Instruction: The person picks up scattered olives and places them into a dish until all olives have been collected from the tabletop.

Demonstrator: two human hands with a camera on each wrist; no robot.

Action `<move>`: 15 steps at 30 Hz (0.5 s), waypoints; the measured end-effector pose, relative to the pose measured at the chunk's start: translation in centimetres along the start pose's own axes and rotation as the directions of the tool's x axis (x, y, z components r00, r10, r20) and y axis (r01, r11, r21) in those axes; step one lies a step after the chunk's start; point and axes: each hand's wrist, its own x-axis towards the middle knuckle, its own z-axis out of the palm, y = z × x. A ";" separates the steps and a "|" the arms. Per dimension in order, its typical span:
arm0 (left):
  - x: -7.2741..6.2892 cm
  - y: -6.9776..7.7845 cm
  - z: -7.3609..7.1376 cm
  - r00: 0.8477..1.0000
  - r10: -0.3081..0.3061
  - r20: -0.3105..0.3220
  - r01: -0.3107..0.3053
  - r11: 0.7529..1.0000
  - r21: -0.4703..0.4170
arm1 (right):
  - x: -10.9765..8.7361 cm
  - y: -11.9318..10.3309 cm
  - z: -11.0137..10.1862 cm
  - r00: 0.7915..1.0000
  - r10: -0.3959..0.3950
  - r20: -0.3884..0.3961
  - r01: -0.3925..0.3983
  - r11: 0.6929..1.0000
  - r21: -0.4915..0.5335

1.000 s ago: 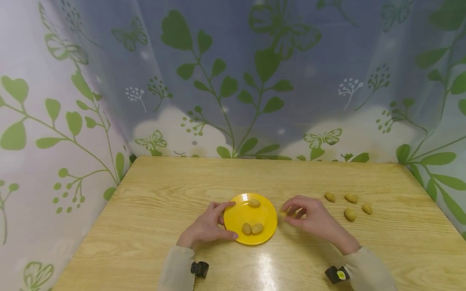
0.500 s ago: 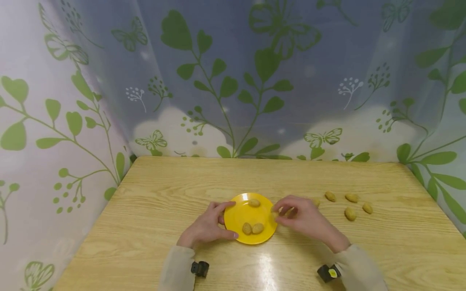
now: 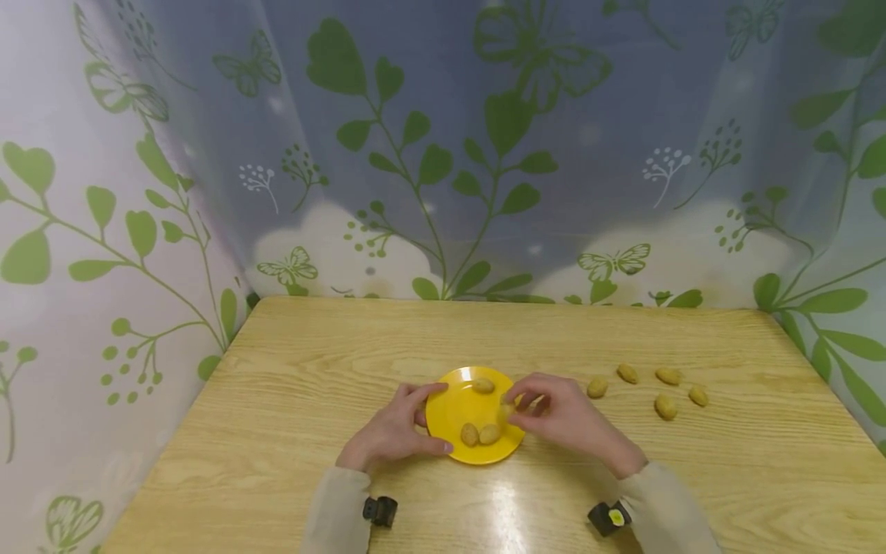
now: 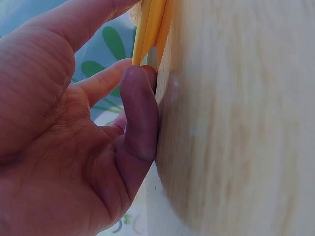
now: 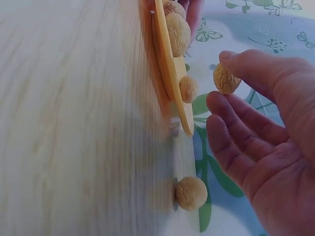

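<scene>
Three tan, wrinkled walnuts [image 3: 483, 385] lie on a round yellow plate [image 3: 453, 408], one toward the back and two together at the front. My left hand [image 3: 394, 427] holds the plate's left rim, thumb at the front and fingers toward the back; in the left wrist view, a curled finger [image 4: 140, 108] sits right under the rim. My right hand [image 3: 561, 412] is over the plate's right side. Between thumb and fingertips it pinches another walnut [image 5: 227, 78], held above the plate's surface in the right wrist view.
To the right of the plate several more walnuts [image 3: 666, 407] lie loose on the wooden table [image 3: 311, 346]; the nearest walnut [image 3: 597, 387] is just behind my right hand. A curtain [image 3: 429, 231] with leaves and butterflies hangs along the table's back edge.
My right hand has moved left with the pinched walnut, from beside the plate to over its right side, uncovering a walnut on the table. The left hand and plate stay put.
</scene>
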 end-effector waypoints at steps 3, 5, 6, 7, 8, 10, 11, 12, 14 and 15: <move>0.0 0.0 -0.1 1.000 -0.003 0.002 0.003 1.000 0.001 | 0.3 0.0 0.4 1.000 0.005 0.004 -0.005 1.000 0.012; 0.1 0.0 -0.1 1.000 -0.007 0.003 0.007 1.000 0.000 | 0.5 0.0 0.7 1.000 0.006 0.010 -0.006 1.000 0.022; 0.1 0.0 -0.1 1.000 -0.005 0.004 0.005 1.000 0.002 | 0.6 -0.1 0.8 1.000 0.003 0.013 -0.004 1.000 0.027; 0.1 0.0 -0.1 1.000 -0.003 0.007 0.003 1.000 0.001 | 0.7 -0.1 1.0 1.000 0.000 0.017 0.000 1.000 0.031; 0.1 0.0 0.0 1.000 -0.002 0.006 0.002 1.000 0.000 | 0.8 -0.2 1.1 1.000 -0.004 0.020 0.003 0.999 0.035; 0.0 0.0 0.0 1.000 0.002 0.007 -0.002 1.000 0.003 | 1.0 -0.3 1.4 1.000 -0.009 0.026 0.007 0.999 0.043; 0.0 0.0 0.0 1.000 0.003 0.007 -0.003 1.000 0.003 | 1.0 -0.4 1.5 1.000 -0.010 0.028 0.009 0.999 0.045; 0.0 -0.1 0.0 1.000 0.002 0.007 -0.002 1.000 0.005 | 1.1 -0.5 1.6 1.000 -0.013 0.028 0.012 0.999 0.048; 0.0 -0.1 0.0 1.000 0.006 0.005 -0.006 1.000 0.007 | 1.3 -0.6 1.8 0.999 -0.018 0.027 0.017 0.998 0.054; 0.0 0.0 0.0 1.000 0.008 0.004 -0.008 1.000 0.008 | 1.3 -0.7 1.9 0.999 -0.018 0.027 0.017 0.998 0.059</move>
